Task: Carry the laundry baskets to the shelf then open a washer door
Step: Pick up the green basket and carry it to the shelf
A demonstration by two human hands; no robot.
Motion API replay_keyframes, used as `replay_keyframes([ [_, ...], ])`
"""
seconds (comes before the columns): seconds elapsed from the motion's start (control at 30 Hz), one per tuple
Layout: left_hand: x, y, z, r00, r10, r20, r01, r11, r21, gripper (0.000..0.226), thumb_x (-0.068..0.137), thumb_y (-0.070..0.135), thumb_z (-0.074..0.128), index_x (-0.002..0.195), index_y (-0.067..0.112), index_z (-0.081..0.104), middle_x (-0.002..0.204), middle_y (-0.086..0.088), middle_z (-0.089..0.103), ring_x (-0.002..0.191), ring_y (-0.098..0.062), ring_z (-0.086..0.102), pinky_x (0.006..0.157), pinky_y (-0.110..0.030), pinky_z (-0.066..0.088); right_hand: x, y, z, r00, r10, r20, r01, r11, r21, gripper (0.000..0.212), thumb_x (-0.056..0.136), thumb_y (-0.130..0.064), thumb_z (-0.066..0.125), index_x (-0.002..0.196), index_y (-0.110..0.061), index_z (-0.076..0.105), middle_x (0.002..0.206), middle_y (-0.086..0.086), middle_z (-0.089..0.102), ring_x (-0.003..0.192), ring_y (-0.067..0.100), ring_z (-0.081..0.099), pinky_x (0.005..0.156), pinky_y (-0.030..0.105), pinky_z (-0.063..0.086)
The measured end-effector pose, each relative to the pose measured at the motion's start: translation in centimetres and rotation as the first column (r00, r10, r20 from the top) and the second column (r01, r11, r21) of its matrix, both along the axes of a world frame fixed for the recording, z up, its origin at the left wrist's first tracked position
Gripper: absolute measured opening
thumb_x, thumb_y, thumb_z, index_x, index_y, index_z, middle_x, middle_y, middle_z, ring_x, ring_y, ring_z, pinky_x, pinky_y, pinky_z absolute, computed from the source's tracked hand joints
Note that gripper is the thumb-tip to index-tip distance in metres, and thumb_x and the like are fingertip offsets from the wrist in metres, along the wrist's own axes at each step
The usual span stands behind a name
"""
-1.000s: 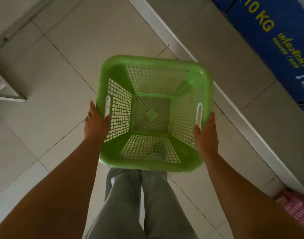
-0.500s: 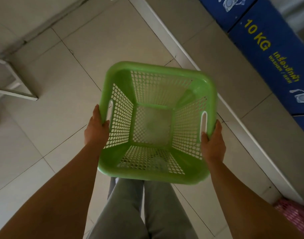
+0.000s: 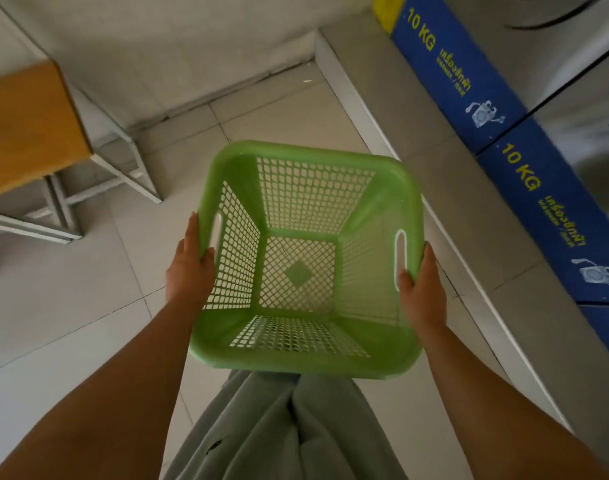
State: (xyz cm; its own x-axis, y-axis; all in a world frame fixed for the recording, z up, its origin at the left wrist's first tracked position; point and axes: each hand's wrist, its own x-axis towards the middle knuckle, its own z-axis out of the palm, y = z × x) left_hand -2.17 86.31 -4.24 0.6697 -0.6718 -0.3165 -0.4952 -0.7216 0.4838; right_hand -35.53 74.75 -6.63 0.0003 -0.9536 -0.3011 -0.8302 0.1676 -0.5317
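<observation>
Head view looks down on a green laundry basket [image 3: 365, 362] held out in front of the person, above the pale tiled floor [image 3: 71, 323] and over the grey trouser legs [image 3: 279, 427] at the bottom of the frame. Its walls and bottom are open lattice, with a solid diamond in the middle of the bottom, and nothing lies inside it. A slot handle is cut into each side wall. The left hand [image 3: 189, 271] grips the basket's left rim just beside the slot there: the thumb hooks over the rim onto the inner face, while the fingers lie pressed together along the outside. The right hand [image 3: 424, 289] grips the right rim likewise, thumb over the edge at the lower end of that slot, fingers together and flat against the outer wall; their tips are hidden behind the basket. Both forearms reach forward from the lower corners. At the left stands a bench [image 3: 29, 126] with an orange-brown top and a pale metal frame, well apart from the basket. Along the right runs a raised grey step [image 3: 469, 220], and on it stand machines whose blue base panels [image 3: 452, 81] read "10 KG" in yellow, with a small washer picture.
</observation>
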Motion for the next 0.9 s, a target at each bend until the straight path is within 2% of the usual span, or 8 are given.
replay_keyframes([
  [0.13,2.0,3.0,2.5,0.996,0.072,0.052,-0.067,0.993,-0.094,0.065,0.097,0.019,0.047,0.15,0.043,0.017,0.139,-0.01,0.049,0.108,-0.037,0.059,0.077,-0.038,0.044,3.1,-0.8,2.7,0.981,0.184,0.064,-0.18,0.981,-0.07,0.068,0.098,-0.021,0.047,0.154,-0.025,0.008,0.16,-0.001,0.02,0.14,0.025,0.035,0.106,0.041,0.036],
  [0.27,3.3,5.4,3.7,0.981,0.19,0.043,-0.183,0.975,-0.129,0.064,0.096,0.017,0.048,0.148,0.045,0.024,0.134,-0.01,0.054,0.109,-0.034,0.058,0.078,-0.033,0.04,5.9,-2.3,4.1,0.947,0.315,0.065,-0.308,0.946,-0.099,0.066,0.098,-0.017,0.045,0.154,-0.026,0.01,0.161,-0.001,0.014,0.144,0.023,0.027,0.109,0.037,0.029],
  [0.43,4.6,9.1,4.7,0.935,0.354,0.029,-0.348,0.928,-0.132,0.064,0.095,0.016,0.05,0.147,0.044,0.026,0.133,-0.013,0.055,0.11,-0.036,0.057,0.077,-0.033,0.04,10.3,-3.8,5.4,0.868,0.491,0.075,-0.483,0.87,-0.103,0.068,0.098,-0.018,0.046,0.153,-0.031,0.009,0.162,-0.003,0.011,0.143,0.024,0.028,0.107,0.04,0.033],
  [0.57,5.1,12.7,4.9,0.88,0.475,-0.011,-0.471,0.869,-0.151,0.064,0.095,0.015,0.051,0.147,0.044,0.027,0.131,-0.013,0.056,0.108,-0.035,0.058,0.078,-0.032,0.041,14.2,-4.0,5.8,0.782,0.62,0.064,-0.615,0.784,-0.083,0.068,0.098,-0.019,0.046,0.153,-0.034,0.008,0.162,-0.004,0.009,0.141,0.026,0.032,0.104,0.041,0.038],
  [0.7,5.9,16.7,5.1,0.791,0.61,-0.034,-0.607,0.779,-0.156,0.063,0.094,0.016,0.052,0.145,0.046,0.03,0.132,-0.012,0.056,0.109,-0.033,0.058,0.079,-0.031,0.043,18.7,-2.7,6.2,0.697,0.717,0.029,-0.714,0.697,-0.063,0.067,0.099,-0.021,0.044,0.153,-0.037,0.007,0.162,-0.006,0.007,0.136,0.028,0.039,0.091,0.035,0.045],
  [0.83,7.7,21.8,5.4,0.704,0.708,-0.051,-0.708,0.694,-0.134,0.061,0.094,0.017,0.051,0.145,0.045,0.031,0.132,-0.013,0.056,0.108,-0.033,0.058,0.08,-0.032,0.043,24.6,0.1,6.5,0.594,0.804,0.024,-0.803,0.594,-0.054,0.066,0.099,-0.023,0.043,0.151,-0.041,0.007,0.162,-0.009,0.006,0.141,0.027,0.033,0.102,0.042,0.042],
  [0.9,9.0,24.8,5.6,0.653,0.753,-0.075,-0.755,0.642,-0.129,0.061,0.095,0.016,0.05,0.145,0.046,0.031,0.131,-0.012,0.056,0.097,-0.028,0.058,0.076,-0.031,0.044,27.9,2.2,6.6,0.538,0.843,0.014,-0.841,0.537,-0.059,0.065,0.099,-0.024,0.042,0.152,-0.04,0.007,0.162,-0.008,0.006,0.14,0.026,0.034,0.102,0.04,0.042],
])
